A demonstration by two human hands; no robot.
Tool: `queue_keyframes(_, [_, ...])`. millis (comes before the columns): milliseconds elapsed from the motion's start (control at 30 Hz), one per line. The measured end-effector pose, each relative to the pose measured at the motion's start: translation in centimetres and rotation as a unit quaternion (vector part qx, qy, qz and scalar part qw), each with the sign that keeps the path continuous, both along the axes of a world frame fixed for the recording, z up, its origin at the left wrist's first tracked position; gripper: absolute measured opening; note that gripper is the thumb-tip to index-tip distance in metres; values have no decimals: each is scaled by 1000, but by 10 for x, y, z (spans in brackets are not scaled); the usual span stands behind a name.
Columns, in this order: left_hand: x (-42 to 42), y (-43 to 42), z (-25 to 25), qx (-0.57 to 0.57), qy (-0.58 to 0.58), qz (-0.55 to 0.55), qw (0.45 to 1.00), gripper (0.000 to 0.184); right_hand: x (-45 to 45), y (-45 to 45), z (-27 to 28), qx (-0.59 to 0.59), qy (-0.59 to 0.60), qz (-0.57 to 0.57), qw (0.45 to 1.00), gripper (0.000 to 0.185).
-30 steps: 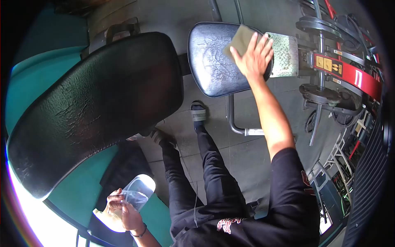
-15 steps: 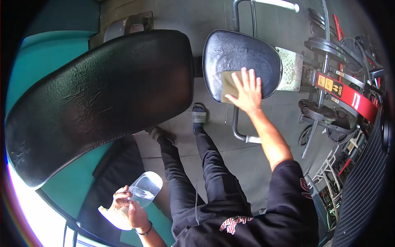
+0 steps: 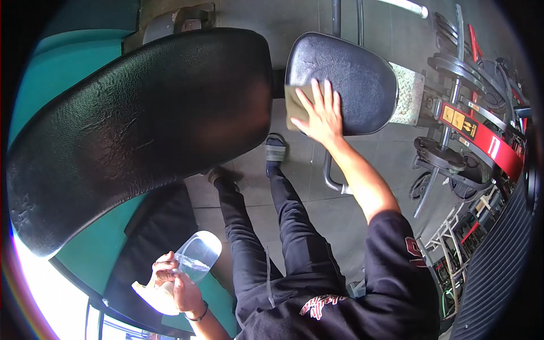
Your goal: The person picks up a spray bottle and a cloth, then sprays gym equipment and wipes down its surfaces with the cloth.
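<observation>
My right hand (image 3: pixel 324 117) lies flat with fingers spread, pressing an olive-brown cloth (image 3: pixel 293 107) onto the small black padded seat (image 3: pixel 362 79). The cloth reaches over the seat's left edge. At the lower left, my left hand (image 3: pixel 184 292) is wrapped around the neck of a clear spray bottle (image 3: pixel 199 255) with a cream-coloured head. The bottle is tilted, and some clear liquid shows inside. Part of the head is hidden by my fingers.
A long black padded backrest (image 3: pixel 187 102) fills the left, beside the small seat. Grey metal tubing (image 3: pixel 328 170) runs below the seat. Weight plates (image 3: pixel 453 65) and a red machine arm (image 3: pixel 496 144) stand at the right. My sandalled foot (image 3: pixel 275 150) is on the tiled floor.
My right hand and the cloth have slid left across the small seat, to its left edge. My left hand still holds the spray bottle in nearly the same place.
</observation>
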State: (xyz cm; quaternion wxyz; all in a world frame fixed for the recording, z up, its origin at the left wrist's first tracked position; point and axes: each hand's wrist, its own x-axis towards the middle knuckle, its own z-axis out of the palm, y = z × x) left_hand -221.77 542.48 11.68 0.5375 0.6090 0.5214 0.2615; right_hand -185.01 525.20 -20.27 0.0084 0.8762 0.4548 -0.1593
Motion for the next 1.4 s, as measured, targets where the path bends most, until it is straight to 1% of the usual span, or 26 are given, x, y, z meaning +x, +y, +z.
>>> queue_keyframes(33, [-4, 0, 0, -1, -21, -29, 999, 16, -2, -19, 10, -57, -2, 5, 998, 91])
queue_keyframes(100, [4, -2, 0, 0, 15, 22, 1000, 20, 18, -44, 30, -96, -14, -5, 995, 94])
queue_keyframes(133, [7, -2, 0, -1, 34, 46, 998, 24, 33, -47, 34, -78, -39, -28, 996, 95])
queue_keyframes(233, [7, 0, 1, -1, 52, 31, 998, 24, 76, -18, 23, -1, -129, -102, 986, 97])
queue_keyframes(300, [3, -1, -4, -7, 44, 37, 998, 24, 84, 27, 2, -24, -172, -167, 971, 96])
queue_keyframes(367, [3, -3, -7, -11, 38, 31, 999, 25, 69, 56, -15, -25, -176, -166, 970, 95])
queue_keyframes(433, [5, -2, -10, -12, 29, 16, 999, 24, 35, 61, -20, -3, -139, -123, 983, 90])
queue_keyframes(500, [6, -2, -8, -6, 22, -15, 1000, 20, 1, 34, -17, 8, -65, -70, 995, 91])
queue_keyframes(567, [7, -1, -7, -2, 12, -51, 999, 15, -18, -12, -1, -25, -52, -56, 997, 93])
queue_keyframes(600, [8, -2, -8, -5, 15, -41, 999, 15, -19, -36, 9, -58, -71, -62, 994, 95])
queue_keyframes(667, [7, -6, -7, -10, 24, -19, 999, 15, 8, -77, 27, -68, -88, -102, 989, 99])
queue_keyframes(700, [6, -5, -7, -4, 24, -46, 999, 15, 28, -87, 41, -68, -106, -123, 984, 98])
queue_keyframes(733, [5, -4, -8, 5, 25, -72, 997, 15, 50, -90, 44, -34, -142, -148, 978, 99])
queue_keyframes(767, [4, -3, -8, 13, 27, -98, 995, 15, 73, -86, 41, -1, -175, -172, 969, 99])
queue_keyframes(833, [5, -6, -6, 3, 18, -74, 997, 15, 105, -47, 31, -43, -213, -267, 939, 101])
queue_keyframes(900, [10, -11, -8, 0, 17, -64, 998, 15, 105, -6, 13, -30, -252, -312, 916, 99])
queue_keyframes(967, [15, -13, -6, 4, 31, -67, 997, 15, 78, 17, 3, -23, -233, -248, 940, 96])
queue_keyframes(1033, [22, -15, -3, 0, 37, -58, 998, 20, 32, 7, -3, -7, -149, -123, 981, 95])
queue_keyframes(1100, [26, -21, -1, -8, 35, -50, 998, 25, 2, -28, 10, -1, -74, -130, 989, 94])
queue_keyframes(1133, [25, -22, 0, -11, 31, -49, 998, 25, -7, -49, 21, -14, -64, -148, 987, 96])
queue_keyframes(1167, [24, -20, 0, -13, 27, -49, 998, 25, -10, -71, 26, -51, -108, -141, 983, 102])
queue_keyframes(1233, [20, -20, 0, -3, 24, -50, 998, 25, 11, -101, 45, -40, -147, -181, 972, 111])
queue_keyframes(1300, [14, -18, -3, 4, 31, -58, 998, 26, 54, -107, 42, 7, -190, -248, 950, 117])
queue_keyframes(1333, [10, -17, -5, 8, 39, -64, 997, 26, 77, -101, 39, 52, -173, -300, 937, 119])
queue_keyframes(1367, [8, -16, -7, 13, 47, -69, 996, 26, 97, -84, 48, 54, -104, -380, 918, 119])
queue_keyframes(1400, [7, -16, -10, 15, 50, -66, 996, 26, 115, -70, 54, 41, -73, -412, 908, 120])
